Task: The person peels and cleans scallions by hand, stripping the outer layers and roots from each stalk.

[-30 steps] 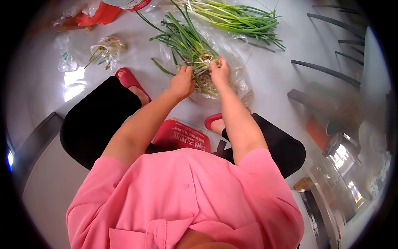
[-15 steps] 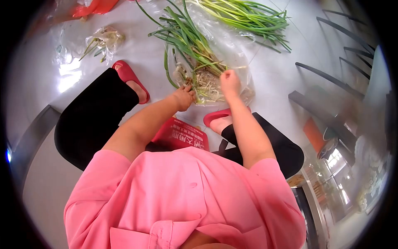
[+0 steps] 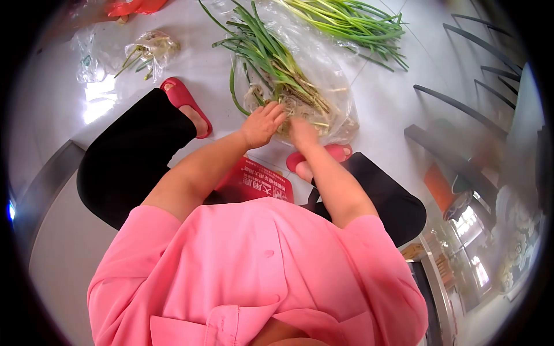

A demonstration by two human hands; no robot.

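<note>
Long green onions (image 3: 268, 52) lie slantwise on a clear plastic bag (image 3: 340, 95) on the floor, their pale root ends toward me among loose peelings. My left hand (image 3: 264, 124) is at the near left edge of the peelings, its fingers bent downward; their tips are partly hidden, so a hold cannot be made out. Close beside it on the right, my right hand (image 3: 303, 134) reaches into the peelings, blurred, with its fingers hard to see. A second bunch of green onions (image 3: 358, 26) lies beyond the bag.
A small bag of scraps (image 3: 154, 49) lies at the upper left, below a red plastic bag (image 3: 135, 7). A red printed box or bag (image 3: 254, 181) sits between my feet in red slippers (image 3: 187, 106). Dark curved bars (image 3: 461, 106) stand at the right.
The onions' root ends now lie farther right on the bag. My right hand has let go of them and moved left and nearer to me. My left hand has shifted slightly right and away from me.
</note>
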